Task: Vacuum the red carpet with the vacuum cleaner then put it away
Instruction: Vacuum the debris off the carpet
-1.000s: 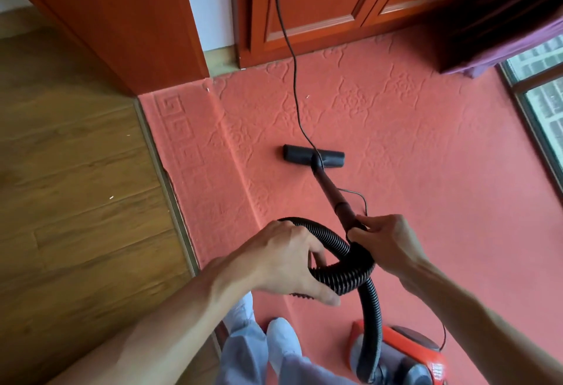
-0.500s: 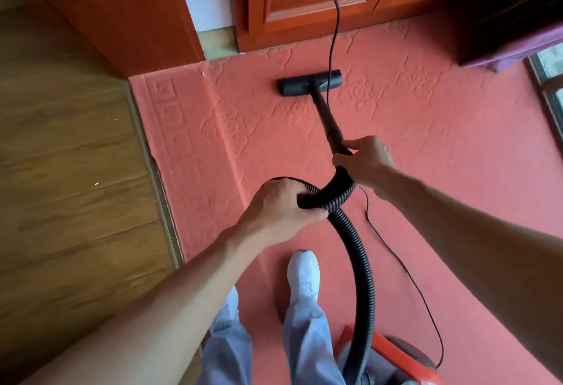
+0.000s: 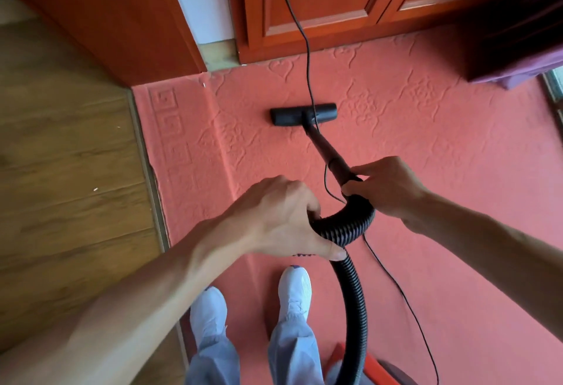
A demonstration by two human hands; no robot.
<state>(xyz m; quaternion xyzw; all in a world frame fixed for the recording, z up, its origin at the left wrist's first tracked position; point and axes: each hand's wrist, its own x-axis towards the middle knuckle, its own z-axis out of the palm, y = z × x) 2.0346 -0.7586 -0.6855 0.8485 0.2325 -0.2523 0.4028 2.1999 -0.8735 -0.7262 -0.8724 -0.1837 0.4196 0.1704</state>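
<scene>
Wood floor (image 3: pixel 61 171): left of red carpet (image 3: pixel 457 171) | left hand (image 3: pixel 274 220): fingers curled round looped black hose (image 3: pixel 353 293), above carpet | floor nozzle (image 3: pixel 303 114): flat on carpet, near its far edge | right hand (image 3: pixel 387 186): gripping wand (image 3: pixel 326 150) at hose joint | red canister (image 3: pixel 374 368): on carpet, at its near end.

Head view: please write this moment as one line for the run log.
left hand grips hose | right hand grips wand | nozzle on red carpet | phase: vacuuming
</scene>
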